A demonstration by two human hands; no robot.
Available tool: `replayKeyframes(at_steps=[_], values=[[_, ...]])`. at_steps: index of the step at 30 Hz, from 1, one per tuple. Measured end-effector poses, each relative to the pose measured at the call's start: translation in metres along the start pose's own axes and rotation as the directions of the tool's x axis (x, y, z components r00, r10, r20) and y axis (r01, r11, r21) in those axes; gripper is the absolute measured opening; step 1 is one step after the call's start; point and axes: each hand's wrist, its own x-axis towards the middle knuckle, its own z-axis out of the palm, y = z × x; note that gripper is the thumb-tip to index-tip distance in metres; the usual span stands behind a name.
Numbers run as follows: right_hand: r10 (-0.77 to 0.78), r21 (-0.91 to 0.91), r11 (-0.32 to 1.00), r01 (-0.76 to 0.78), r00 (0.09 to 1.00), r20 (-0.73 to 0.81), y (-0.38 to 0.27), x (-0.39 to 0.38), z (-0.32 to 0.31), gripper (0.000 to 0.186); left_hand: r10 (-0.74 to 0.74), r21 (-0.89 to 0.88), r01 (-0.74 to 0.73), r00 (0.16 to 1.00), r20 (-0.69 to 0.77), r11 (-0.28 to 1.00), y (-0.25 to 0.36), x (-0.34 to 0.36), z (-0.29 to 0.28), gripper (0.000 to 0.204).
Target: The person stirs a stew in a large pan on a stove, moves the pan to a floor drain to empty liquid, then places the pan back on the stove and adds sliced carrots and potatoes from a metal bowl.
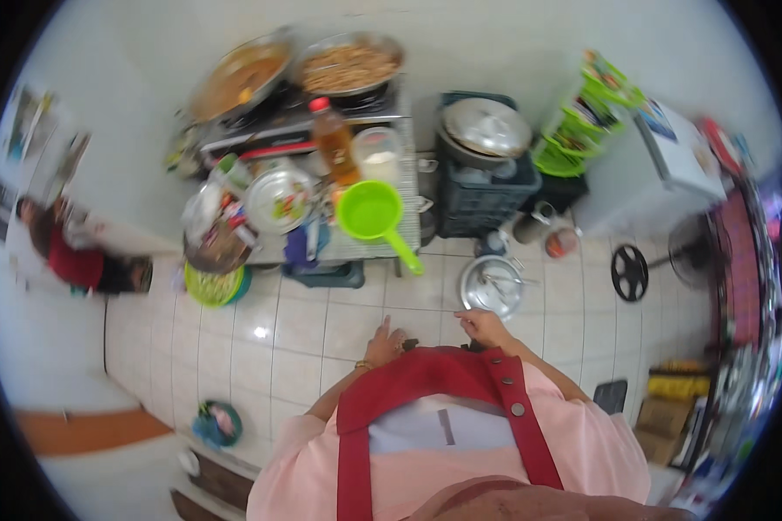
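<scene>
Left hand (382,345) and right hand (482,326) are hovering before the red apron bib (426,382), fingers loosely curled, grasp indiscernible; steady both.

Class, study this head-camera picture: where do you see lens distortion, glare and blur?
Head view: fisheye bends the floor tiles and wall edges toward the black rim; glare spots shine on the tiles and the steel lid; the right-edge shelves smear into blur; the green ladle near centre stays sharp.
</scene>
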Motion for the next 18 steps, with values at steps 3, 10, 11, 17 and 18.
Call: replayKeyframes(at_steps=[3, 10, 11, 17, 18], values=[[-0.032, 0.021, 0.999, 0.033, 0.999, -0.001, -0.034, 0.037, 0.001, 0.019, -0.295, -0.137, 0.287, 0.954, -0.049, 0.948, -0.056, -0.05, 0.006, 0.064], [-0.383, 0.128, 0.924, 0.361, 0.885, 0.264, -0.098, 0.113, 0.051, 0.019, -0.677, -0.099, 0.693, 0.646, -0.353, 0.714, -0.114, -0.158, -0.024, 0.063], [-0.443, 0.186, 0.895, 0.405, 0.856, 0.268, -0.118, 0.123, 0.054, 0.019, -0.7, -0.147, 0.714, 0.586, -0.409, 0.684, -0.115, -0.167, -0.028, 0.063], [-0.615, 0.269, 0.787, 0.555, 0.741, 0.268, -0.188, 0.174, 0.071, 0.017, -0.736, -0.39, 0.658, 0.395, -0.549, 0.644, -0.101, -0.176, -0.036, 0.058], [-0.636, 0.242, 0.772, 0.588, 0.706, 0.312, -0.193, 0.184, 0.074, 0.017, -0.738, -0.394, 0.659, 0.384, -0.555, 0.64, -0.095, -0.173, -0.031, 0.058]])
